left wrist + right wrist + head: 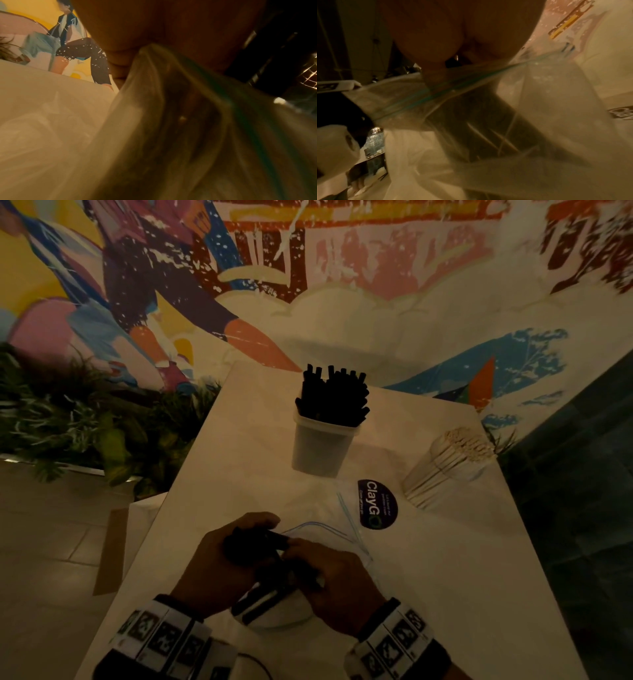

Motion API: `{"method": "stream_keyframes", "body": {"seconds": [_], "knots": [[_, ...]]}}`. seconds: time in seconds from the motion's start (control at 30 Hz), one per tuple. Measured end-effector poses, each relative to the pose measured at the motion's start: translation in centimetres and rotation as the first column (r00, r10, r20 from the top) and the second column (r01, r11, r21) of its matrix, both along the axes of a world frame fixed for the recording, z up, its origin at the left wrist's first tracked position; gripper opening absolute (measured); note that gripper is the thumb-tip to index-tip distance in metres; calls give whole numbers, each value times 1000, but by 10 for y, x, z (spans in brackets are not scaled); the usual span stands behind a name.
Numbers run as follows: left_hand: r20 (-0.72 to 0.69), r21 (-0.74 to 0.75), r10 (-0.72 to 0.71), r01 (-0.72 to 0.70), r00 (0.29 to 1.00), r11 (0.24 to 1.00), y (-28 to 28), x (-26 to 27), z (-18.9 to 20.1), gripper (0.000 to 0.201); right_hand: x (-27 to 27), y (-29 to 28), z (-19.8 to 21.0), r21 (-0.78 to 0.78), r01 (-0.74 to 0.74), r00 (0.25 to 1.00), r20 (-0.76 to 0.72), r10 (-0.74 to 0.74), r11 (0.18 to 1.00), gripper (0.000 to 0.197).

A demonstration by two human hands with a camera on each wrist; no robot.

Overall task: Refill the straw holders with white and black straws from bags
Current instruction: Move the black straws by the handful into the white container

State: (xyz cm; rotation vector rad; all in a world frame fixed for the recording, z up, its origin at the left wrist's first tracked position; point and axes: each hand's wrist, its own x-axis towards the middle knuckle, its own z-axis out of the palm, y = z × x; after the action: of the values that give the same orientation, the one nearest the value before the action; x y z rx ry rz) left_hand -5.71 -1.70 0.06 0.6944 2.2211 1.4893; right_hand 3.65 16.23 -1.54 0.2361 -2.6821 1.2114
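Note:
A white cup holder (320, 448) stands mid-table, packed with black straws (334, 397). To its right a clear holder of white straws (448, 465) leans over. Near the table's front edge, both hands meet over a clear zip bag (337, 530) with a blue seal line. My left hand (219, 563) grips a bundle of black straws (263, 546) sticking out of the bag. My right hand (339, 573) curls round the bag and the straws inside. In the right wrist view, the thumb (435, 75) presses the bag's (539, 94) seal edge, with dark straws (479, 121) showing through the plastic.
A round dark ClayGo sticker (376, 505) lies on the white table (445, 577) between the bag and the white straws. Green plants (85, 419) border the table's left side. A painted mural wall (342, 285) rises right behind the table.

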Motion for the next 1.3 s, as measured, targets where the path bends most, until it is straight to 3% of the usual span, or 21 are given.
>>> {"method": "stream_keyframes", "body": {"seconds": [0.17, 0.3, 0.37, 0.47, 0.57, 0.77, 0.9, 0.97, 1.07, 1.17, 1.3], "knots": [[16, 64, -16, 15, 1000, 998, 6, 4, -5, 45, -3, 5, -6, -16, 91, 996, -8, -91, 996, 25], [-36, 22, 1, 0, 999, 1000, 9, 4, -7, 47, -3, 4, -8, -63, 159, 987, -12, -160, 985, 16], [-58, -14, -6, 5, 998, 1000, 7, 4, -9, 48, -4, 6, -10, -83, 180, 984, -1, -180, 980, 24], [-47, -28, -28, 27, 999, 999, 6, 6, -10, 50, -7, 4, -13, 19, 115, 993, 31, -115, 993, 45], [-23, -10, -34, 34, 999, 999, 8, 7, -9, 50, -10, 2, -16, 107, 101, 995, -32, -98, 989, 28], [-31, 0, 13, -13, 999, 1000, 7, 3, -18, 37, -10, 12, 4, -238, 248, 966, -13, -258, 939, 17], [-46, 13, 16, -16, 999, 1000, 10, 4, -18, 33, -8, 18, 12, -489, 261, 940, -68, -335, 832, 36], [-14, 36, 40, -40, 999, 999, 11, 4, -21, 32, -9, 19, 2, -515, 317, 934, 23, -357, 796, 44], [36, 61, 48, -50, 998, 997, 10, 3, -24, 27, -6, 20, -12, -468, 379, 924, 153, -349, 798, 31], [83, 94, 67, -75, 994, 993, 9, 3, -25, 22, -5, 20, -8, -466, 338, 934, 58, -353, 818, 9], [134, 135, 72, -91, 988, 987, 9, 4, -26, 20, -8, 20, -17, -327, 412, 911, 136, -389, 850, 29]]}}
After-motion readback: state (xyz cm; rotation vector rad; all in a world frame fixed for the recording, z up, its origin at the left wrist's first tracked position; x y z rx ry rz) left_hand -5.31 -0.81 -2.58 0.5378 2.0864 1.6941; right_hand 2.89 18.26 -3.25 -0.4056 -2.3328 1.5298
